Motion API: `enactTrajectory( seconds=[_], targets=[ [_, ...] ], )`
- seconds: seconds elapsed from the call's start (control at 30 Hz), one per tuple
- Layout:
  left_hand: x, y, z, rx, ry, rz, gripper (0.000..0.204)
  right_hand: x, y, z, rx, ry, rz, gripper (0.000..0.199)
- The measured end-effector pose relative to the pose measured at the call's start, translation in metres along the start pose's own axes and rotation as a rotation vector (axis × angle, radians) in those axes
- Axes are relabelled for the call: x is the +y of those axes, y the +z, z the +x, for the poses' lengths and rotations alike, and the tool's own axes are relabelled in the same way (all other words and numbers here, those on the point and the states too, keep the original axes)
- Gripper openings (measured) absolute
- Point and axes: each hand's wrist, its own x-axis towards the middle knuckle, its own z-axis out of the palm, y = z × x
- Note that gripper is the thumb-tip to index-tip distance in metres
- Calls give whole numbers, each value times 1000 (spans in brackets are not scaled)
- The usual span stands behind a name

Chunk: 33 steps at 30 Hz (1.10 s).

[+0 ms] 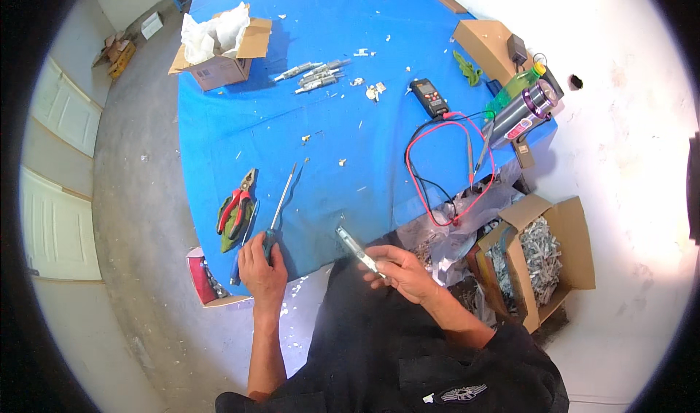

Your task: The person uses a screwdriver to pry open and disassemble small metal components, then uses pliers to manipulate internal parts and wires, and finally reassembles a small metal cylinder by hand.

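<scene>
Between my right hand (403, 271) fingers I pinch a small metal part (357, 247) over the near tabletop (321, 121) edge, while my left hand (262, 267) closes round the screwdriver (279, 209) handle lying beside the red pliers (237, 210). Judging by this, I'm picking up the tool; next it needs lifting and lining up with the part. Outward: open brown cardboard boxes, one with white paper (219, 45) far left, one of shredded scrap (539, 256) at right.

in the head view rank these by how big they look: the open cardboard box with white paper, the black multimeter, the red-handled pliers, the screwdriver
1. Open cardboard box with white paper, clearly largest.
2. Screwdriver, longest of the rest but thin; the left hand covers its handle.
3. Red-handled pliers, shorter but wider, so close to the screwdriver.
4. Black multimeter, smallest, though it lies farther from the camera.
</scene>
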Motion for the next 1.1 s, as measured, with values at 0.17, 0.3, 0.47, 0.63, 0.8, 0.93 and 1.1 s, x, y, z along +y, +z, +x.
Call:
enactTrajectory(
  seconds=[0.17, 0.3, 0.47, 0.63, 0.8, 0.93, 1.1],
  targets=[
    [-2, 3, 0, 13, 28, 5, 33, 4, 3, 13, 50, 123, -16, 35],
    [-5, 3, -1, -14, 29, 17, 35, -5, 9, 21, -42, 157, -70, 32],
    [4, -13, 3, -109, -20, -33, 34, -4, 8, 26, -66, 147, -63, 31],
    [24, -42, -13, -211, -160, -191, 30, -2, 6, 30, -39, 110, -139, 32],
    [39, -73, -36, -285, -70, -197, 29, -15, 9, 26, -40, 101, -162, 35],
    [50, -91, -41, -360, -173, -272, 30, -14, 7, 28, -33, 103, -169, 31],
    [61, -108, -34, -432, -162, -239, 31, 5, 2, 35, 45, -33, -334, 26]
  ],
)
